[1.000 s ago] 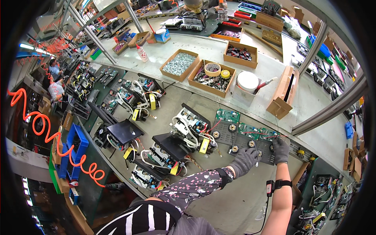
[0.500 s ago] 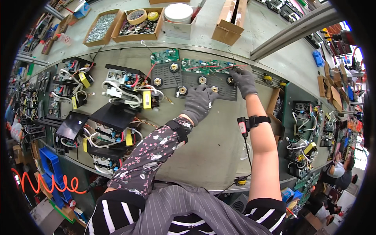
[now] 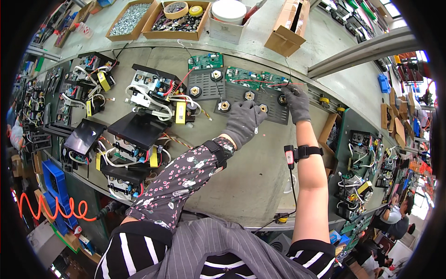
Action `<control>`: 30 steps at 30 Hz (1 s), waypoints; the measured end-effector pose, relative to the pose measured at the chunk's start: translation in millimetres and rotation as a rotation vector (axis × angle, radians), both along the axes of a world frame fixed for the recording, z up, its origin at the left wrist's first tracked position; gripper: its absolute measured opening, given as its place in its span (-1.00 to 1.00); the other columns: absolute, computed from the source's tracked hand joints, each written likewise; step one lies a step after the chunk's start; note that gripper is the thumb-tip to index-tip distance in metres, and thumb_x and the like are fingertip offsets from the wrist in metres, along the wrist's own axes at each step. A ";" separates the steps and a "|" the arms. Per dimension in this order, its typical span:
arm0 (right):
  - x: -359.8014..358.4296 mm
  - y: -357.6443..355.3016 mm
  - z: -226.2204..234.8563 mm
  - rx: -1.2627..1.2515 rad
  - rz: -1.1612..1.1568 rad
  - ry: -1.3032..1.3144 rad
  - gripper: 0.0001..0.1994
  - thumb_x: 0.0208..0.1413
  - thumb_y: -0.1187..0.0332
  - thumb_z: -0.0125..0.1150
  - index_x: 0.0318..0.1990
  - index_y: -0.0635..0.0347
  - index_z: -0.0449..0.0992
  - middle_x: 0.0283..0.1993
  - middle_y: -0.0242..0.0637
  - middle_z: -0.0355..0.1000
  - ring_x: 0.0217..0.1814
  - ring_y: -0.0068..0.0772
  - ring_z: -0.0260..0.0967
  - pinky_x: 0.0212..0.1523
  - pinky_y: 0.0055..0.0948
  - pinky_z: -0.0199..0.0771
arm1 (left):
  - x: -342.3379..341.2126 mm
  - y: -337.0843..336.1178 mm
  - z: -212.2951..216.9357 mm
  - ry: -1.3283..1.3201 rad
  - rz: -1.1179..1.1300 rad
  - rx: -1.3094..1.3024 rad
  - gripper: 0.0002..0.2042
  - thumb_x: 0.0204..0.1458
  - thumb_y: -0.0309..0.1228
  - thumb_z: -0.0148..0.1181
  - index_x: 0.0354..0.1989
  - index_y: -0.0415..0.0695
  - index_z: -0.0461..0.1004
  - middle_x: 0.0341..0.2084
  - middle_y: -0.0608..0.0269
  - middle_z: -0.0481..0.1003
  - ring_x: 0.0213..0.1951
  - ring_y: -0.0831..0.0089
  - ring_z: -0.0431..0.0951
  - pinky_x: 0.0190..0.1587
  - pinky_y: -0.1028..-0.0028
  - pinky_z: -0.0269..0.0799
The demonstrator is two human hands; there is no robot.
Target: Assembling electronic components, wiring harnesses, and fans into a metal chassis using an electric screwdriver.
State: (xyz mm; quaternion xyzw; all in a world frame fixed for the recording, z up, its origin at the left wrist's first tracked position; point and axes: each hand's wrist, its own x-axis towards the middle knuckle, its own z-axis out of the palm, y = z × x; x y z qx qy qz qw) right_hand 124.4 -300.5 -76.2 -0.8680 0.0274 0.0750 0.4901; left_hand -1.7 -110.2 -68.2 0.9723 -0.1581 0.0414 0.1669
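Observation:
My left hand [image 3: 242, 123], in a grey glove, rests on the dark slotted panels [image 3: 274, 110] with its fingers bent and their tips partly hidden. A short black wire with a ring terminal [image 3: 256, 130] lies over its knuckles. Close to those fingers are brass-centred round terminals [image 3: 249, 96]. My right hand [image 3: 298, 104], gloved too, pinches by a thin black wire [image 3: 290, 69] that rises past the panel's right end. Right beside its fingers sits another round terminal [image 3: 282, 99]. Green circuit boards [image 3: 243, 78] with a red wire lie along the panels' far edge.
Heat-sink assemblies with white cables [image 3: 149, 95] and black covers [image 3: 132, 130] crowd the left. Beyond the metal rail stand a box of screws [image 3: 131, 21], a box of small parts with tape rolls [image 3: 174, 25] and a white tub [image 3: 228, 11]. More assemblies [image 3: 360, 186] fill the right.
The whole view has shifted, with the bench things lying a little further right and most of them slightly higher in the picture. Both hands stay at the same places on the panels.

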 end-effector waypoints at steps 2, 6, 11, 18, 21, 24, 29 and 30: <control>-0.6 -0.2 1.4 -0.104 0.064 -0.103 -0.82 0.05 0.35 0.34 -0.21 0.19 0.64 -0.26 -0.24 0.57 -0.28 -0.36 0.51 -0.22 -0.43 0.46 | -0.3 -0.3 -0.1 0.009 0.002 0.014 -0.78 0.08 -0.31 0.04 -0.13 0.20 0.55 -0.21 0.49 0.52 0.02 0.36 0.44 -0.06 0.21 0.30; -6.9 -1.7 8.5 -0.219 0.186 -0.281 -0.83 0.06 0.37 0.31 -0.21 0.20 0.64 -0.23 -0.10 0.56 -0.22 -0.16 0.53 -0.18 -0.36 0.48 | 0.1 -0.8 -2.3 -0.036 0.009 -0.017 -0.81 0.06 -0.32 0.04 -0.18 0.19 0.53 -0.26 0.49 0.50 -0.01 0.38 0.44 -0.07 0.21 0.29; -2.3 -0.4 11.2 -0.221 0.193 -0.209 -0.82 0.05 0.38 0.31 -0.19 0.19 0.64 -0.23 -0.09 0.57 -0.22 -0.16 0.53 -0.18 -0.35 0.48 | 0.0 0.5 -4.3 -0.047 0.000 -0.027 -0.82 0.05 -0.32 0.05 -0.20 0.19 0.52 -0.28 0.47 0.49 -0.05 0.40 0.44 -0.07 0.20 0.28; 15.7 -10.9 19.0 -0.453 0.220 -0.050 -0.73 0.04 0.17 0.25 -0.15 0.03 0.67 -0.27 -0.10 0.59 -0.25 -0.14 0.57 -0.22 -0.28 0.50 | -1.5 -7.7 -9.6 -0.027 0.023 0.046 -0.79 0.05 -0.26 0.04 -0.17 0.28 0.53 -0.26 0.50 0.49 -0.04 0.40 0.44 -0.12 0.23 0.34; 24.7 0.8 24.3 -0.502 0.297 -0.017 -0.70 0.01 0.14 0.14 -0.14 -0.09 0.67 -0.26 -0.08 0.59 -0.19 -0.02 0.55 -0.18 -0.17 0.51 | -0.9 -6.0 -7.3 -0.031 0.032 0.124 -0.79 0.05 -0.21 0.01 -0.16 0.33 0.52 -0.23 0.48 0.48 -0.06 0.37 0.44 -0.15 0.21 0.36; 30.5 10.1 25.1 -0.713 0.260 -0.043 -0.73 0.01 0.09 0.12 -0.28 -0.06 0.66 -0.29 -0.06 0.56 -0.19 0.02 0.54 -0.24 -0.10 0.49 | -4.5 -5.7 -4.3 -0.075 0.040 0.103 -0.79 0.08 -0.22 0.01 -0.15 0.30 0.51 -0.20 0.53 0.46 -0.02 0.40 0.38 -0.07 0.16 0.29; 21.6 7.2 18.4 -0.716 0.178 -0.158 -0.76 0.01 0.20 0.20 -0.28 0.14 0.63 -0.38 -0.03 0.55 -0.27 -0.06 0.56 -0.24 -0.20 0.49 | -5.9 -8.6 -3.6 -0.003 0.025 0.151 -0.81 0.09 -0.25 0.01 -0.14 0.25 0.49 -0.25 0.50 0.44 -0.05 0.41 0.38 -0.08 0.20 0.27; 16.4 5.1 17.0 -0.601 0.163 -0.113 -0.75 0.04 0.22 0.20 -0.23 0.18 0.63 -0.34 -0.04 0.56 -0.24 -0.13 0.56 -0.19 -0.24 0.48 | -5.8 -9.5 -2.1 0.013 0.011 0.195 -0.77 0.09 -0.27 0.01 -0.10 0.21 0.49 -0.24 0.46 0.43 -0.05 0.38 0.38 -0.07 0.23 0.28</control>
